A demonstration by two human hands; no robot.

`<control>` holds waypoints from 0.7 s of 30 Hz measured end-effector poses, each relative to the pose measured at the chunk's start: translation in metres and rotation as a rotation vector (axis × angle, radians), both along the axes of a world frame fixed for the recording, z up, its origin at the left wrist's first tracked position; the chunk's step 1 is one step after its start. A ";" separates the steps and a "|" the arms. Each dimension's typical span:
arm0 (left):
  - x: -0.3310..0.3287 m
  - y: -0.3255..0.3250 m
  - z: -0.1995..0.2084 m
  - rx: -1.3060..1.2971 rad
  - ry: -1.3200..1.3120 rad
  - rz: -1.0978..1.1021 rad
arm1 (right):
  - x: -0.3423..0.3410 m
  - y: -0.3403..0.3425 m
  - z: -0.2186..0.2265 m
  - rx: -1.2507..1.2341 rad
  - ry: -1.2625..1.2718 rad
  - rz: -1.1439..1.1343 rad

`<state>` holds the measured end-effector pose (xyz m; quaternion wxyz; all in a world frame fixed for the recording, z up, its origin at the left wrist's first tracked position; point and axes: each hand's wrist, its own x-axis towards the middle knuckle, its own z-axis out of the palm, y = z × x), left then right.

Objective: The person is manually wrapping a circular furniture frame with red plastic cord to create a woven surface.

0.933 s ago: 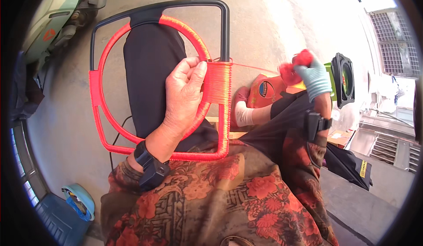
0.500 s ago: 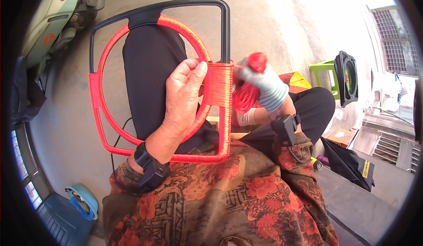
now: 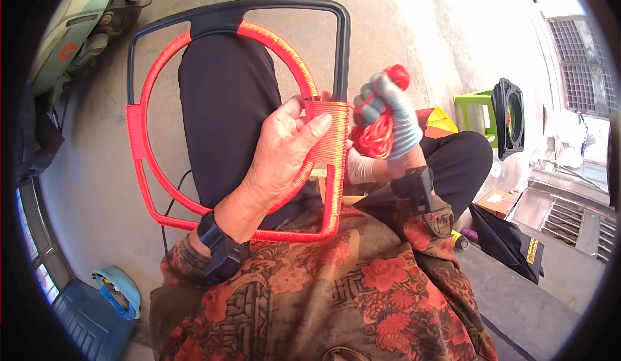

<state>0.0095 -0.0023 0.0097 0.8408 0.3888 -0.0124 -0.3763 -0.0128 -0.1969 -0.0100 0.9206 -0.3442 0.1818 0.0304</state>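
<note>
A black frame [image 3: 343, 50], roughly square with a ring inside it, leans upright over my lap. Red cord [image 3: 326, 131] is wound tightly round most of the ring and the lower and side bars; the top stays bare black. My bare left hand [image 3: 284, 142] grips the wrapped right side, its thumb pressed on the windings and its fingers passing behind. Just right of the frame, my right hand [image 3: 392, 112], in a grey-and-light-blue glove, is closed round a bundle of red cord [image 3: 377, 139]. Part of that bundle sticks out above the fist.
A green stool [image 3: 475, 105] stands at the right with a black square frame [image 3: 510, 118] against it. A black bag [image 3: 508, 241] lies on the grey ledge beside me. A pale vehicle [image 3: 77, 31] is at upper left, a light-blue basket [image 3: 119, 291] at lower left.
My left thumb has moved right onto the wrapped band. The gloved right hand has turned, cord bundle still in it, and the frame has shifted slightly right.
</note>
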 end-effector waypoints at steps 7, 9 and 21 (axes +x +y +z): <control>-0.006 0.004 -0.009 0.134 -0.124 0.162 | 0.004 0.013 0.023 -0.526 0.249 0.263; -0.009 0.005 -0.010 0.208 -0.208 0.251 | 0.000 0.011 0.022 -0.513 0.286 0.304; -0.007 0.002 -0.004 0.316 -0.415 0.304 | -0.007 0.010 0.028 -0.475 0.240 0.318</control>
